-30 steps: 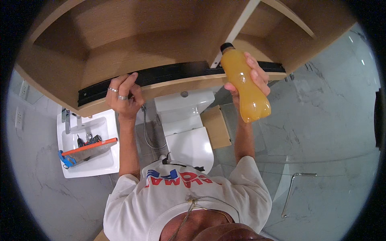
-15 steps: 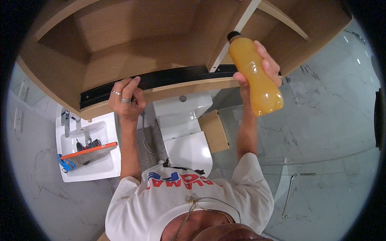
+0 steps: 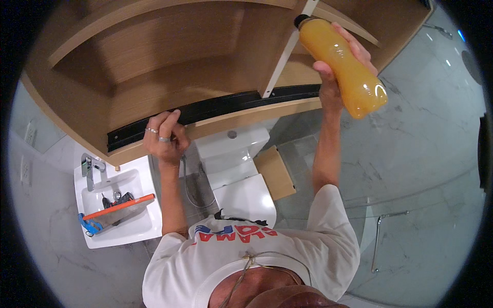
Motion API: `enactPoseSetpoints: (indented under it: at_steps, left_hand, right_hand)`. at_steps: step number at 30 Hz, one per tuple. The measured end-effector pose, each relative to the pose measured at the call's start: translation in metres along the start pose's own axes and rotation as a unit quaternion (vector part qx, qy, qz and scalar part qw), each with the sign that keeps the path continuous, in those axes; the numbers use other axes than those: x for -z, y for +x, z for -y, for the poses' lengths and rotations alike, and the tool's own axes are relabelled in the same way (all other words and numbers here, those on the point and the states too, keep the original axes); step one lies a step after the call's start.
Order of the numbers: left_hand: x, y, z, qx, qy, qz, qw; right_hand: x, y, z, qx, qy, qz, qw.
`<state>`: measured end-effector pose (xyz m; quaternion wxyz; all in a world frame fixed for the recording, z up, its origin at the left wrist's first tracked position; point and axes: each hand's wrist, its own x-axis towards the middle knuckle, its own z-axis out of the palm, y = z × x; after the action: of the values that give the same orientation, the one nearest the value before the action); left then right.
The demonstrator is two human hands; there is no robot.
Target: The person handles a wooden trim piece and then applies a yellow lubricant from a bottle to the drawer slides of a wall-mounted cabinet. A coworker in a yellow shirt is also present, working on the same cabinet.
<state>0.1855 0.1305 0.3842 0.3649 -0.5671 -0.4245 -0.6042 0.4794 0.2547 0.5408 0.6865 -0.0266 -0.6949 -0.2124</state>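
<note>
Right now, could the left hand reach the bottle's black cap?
Probably yes: the right hand grips the bottle lower down, leaving the black cap uncovered, though the left hand must first leave the cabinet edge.

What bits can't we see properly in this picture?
All in the head view:
Right grip: the palm and parts of the fingers are hidden by the yellow-orange bottle.
Wooden cabinet: part is cut off by the picture's upper edge.
Dark tool in the white sink: partly covered by the orange-edged tool.
Toilet: its front end is hidden by the white shirt.
</note>
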Motion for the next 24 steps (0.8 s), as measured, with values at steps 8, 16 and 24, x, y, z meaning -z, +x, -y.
enactPoseSetpoints:
  at_steps: [8, 16, 24]
  left_hand:
    - [-0.001, 0.0, -0.003, 0.008, 0.002, 0.016, 1.0]
    - [0.0, 0.006, -0.005, 0.004, -0.002, 0.001, 1.0]
    - [0.001, 0.009, -0.006, -0.008, 0.017, -0.001, 1.0]
  right_hand:
    - [-0.005, -0.061, 0.031, -0.093, 0.126, -0.049, 0.986]
    - [0.01, 0.051, -0.013, -0.047, -0.038, 0.013, 0.998]
    - [0.003, 0.012, -0.008, -0.028, 0.039, -0.003, 0.999]
